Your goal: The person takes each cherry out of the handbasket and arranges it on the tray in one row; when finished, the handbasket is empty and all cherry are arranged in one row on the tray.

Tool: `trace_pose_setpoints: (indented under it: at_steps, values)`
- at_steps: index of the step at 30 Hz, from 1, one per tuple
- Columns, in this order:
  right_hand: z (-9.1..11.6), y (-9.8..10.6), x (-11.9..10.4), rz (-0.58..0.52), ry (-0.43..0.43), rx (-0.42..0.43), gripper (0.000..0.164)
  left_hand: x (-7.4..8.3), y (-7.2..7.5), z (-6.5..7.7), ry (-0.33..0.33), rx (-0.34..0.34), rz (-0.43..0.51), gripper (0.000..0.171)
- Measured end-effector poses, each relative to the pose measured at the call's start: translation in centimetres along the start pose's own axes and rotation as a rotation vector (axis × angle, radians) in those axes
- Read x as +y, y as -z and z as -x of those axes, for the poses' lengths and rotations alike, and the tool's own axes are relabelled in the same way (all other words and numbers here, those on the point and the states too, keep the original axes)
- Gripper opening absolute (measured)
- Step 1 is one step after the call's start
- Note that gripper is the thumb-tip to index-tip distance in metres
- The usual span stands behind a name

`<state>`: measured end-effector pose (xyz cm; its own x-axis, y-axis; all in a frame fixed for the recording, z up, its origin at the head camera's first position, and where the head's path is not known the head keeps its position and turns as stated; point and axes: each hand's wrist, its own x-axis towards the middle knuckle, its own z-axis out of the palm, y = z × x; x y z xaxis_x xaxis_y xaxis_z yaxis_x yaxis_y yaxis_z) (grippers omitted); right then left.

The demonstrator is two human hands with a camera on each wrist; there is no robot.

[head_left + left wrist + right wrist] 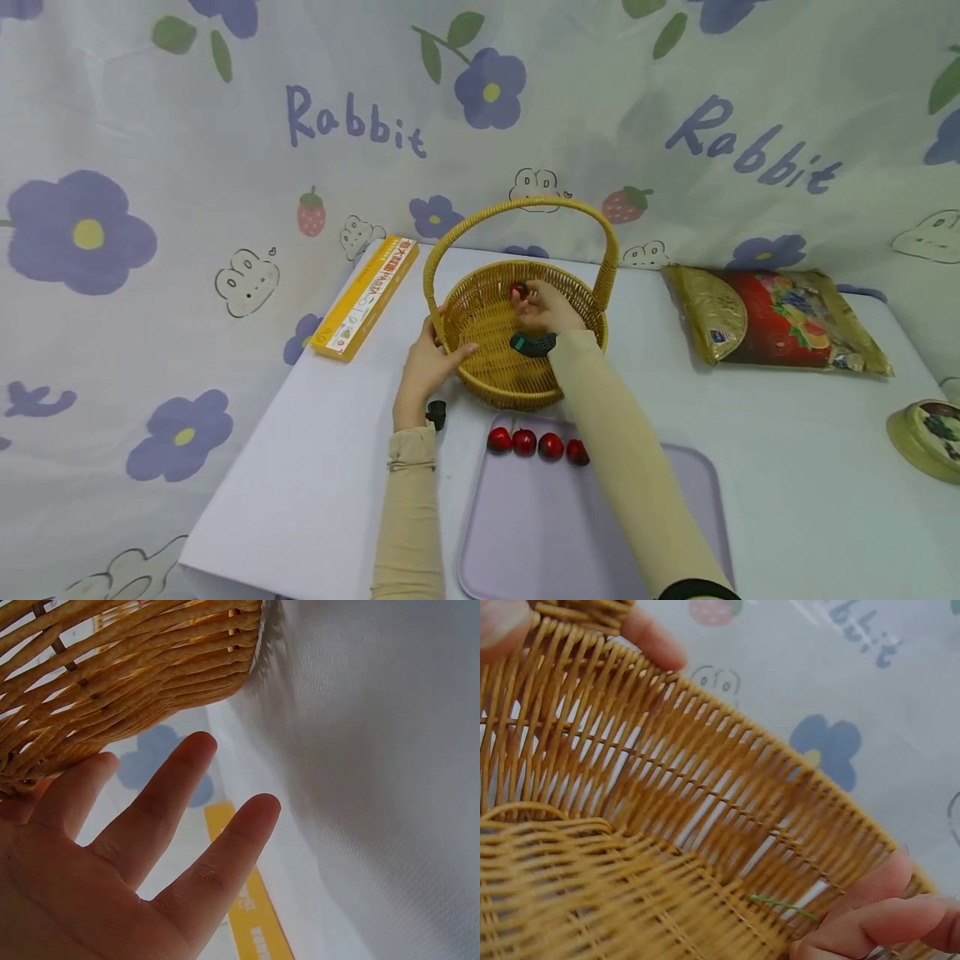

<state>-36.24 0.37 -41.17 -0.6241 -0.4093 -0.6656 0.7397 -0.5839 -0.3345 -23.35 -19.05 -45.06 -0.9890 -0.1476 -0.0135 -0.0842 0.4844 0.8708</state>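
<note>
A round woven basket [495,346] with a tall arched handle stands on the table. At its left side my left hand [431,365] holds the rim, thumb over the inside and fingers outside. Two of those fingers spread free below the weave in the left wrist view. Reaching into the basket, my right hand [546,308] pinches a small round red fruit [519,289] near the far wall. A thin green stem [784,904] pokes out from its fingers in the right wrist view, where the fruit itself is hidden. Several similar red fruits [524,442] lie in a row.
The row sits along the far edge of a light purple tray [517,533], partly covered by my right forearm. A yellow pasta box [366,298] lies left of the basket. To the right are a gold-and-red bag [780,321] and a round container [930,442].
</note>
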Motion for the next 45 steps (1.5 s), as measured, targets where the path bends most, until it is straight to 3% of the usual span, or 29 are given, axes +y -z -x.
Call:
trace_pose_setpoints:
  at_steps: [4, 8, 15, 24, 30, 36, 40, 45]
  values:
    - [-0.5, 0.2, 0.2, -0.047, -0.006, 0.014, 0.024, 0.3, -0.9, 0.2, -0.006, -0.008, 0.021, 0.092]
    - [-0.9, 0.5, 0.2, -0.055, 0.017, -0.001, 0.036, 0.6, -1.7, 0.3, -0.020, -0.017, 0.032, 0.091]
    - [-1.1, 1.8, -0.3, -0.169, 0.024, 0.018, 0.049, 0.8, -2.5, 0.5, -0.022, -0.036, 0.030, 0.090]
    - [-0.3, 2.4, 0.0, -0.125, 0.053, -0.027, 0.044, 0.0, -3.0, 0.6, -0.004, -0.064, 0.022, 0.092]
    - [1.5, 1.7, 0.1, -0.057, 0.123, -0.154, 0.045, 0.0, -2.0, 0.5, -0.007, -0.049, 0.017, 0.092]
    - [4.9, 1.4, -0.3, 0.026, 0.210, -0.302, 0.049, -0.2, -1.1, 0.1, -0.009, -0.054, 0.015, 0.093]
    - [7.7, 2.1, -0.5, 0.074, 0.258, -0.377, 0.039, -0.3, -0.4, -0.1, 0.002, -0.050, 0.011, 0.093]
    - [10.3, 4.4, -0.7, 0.138, 0.310, -0.376, 0.020, -0.4, 0.2, -0.5, 0.007, -0.052, 0.007, 0.093]
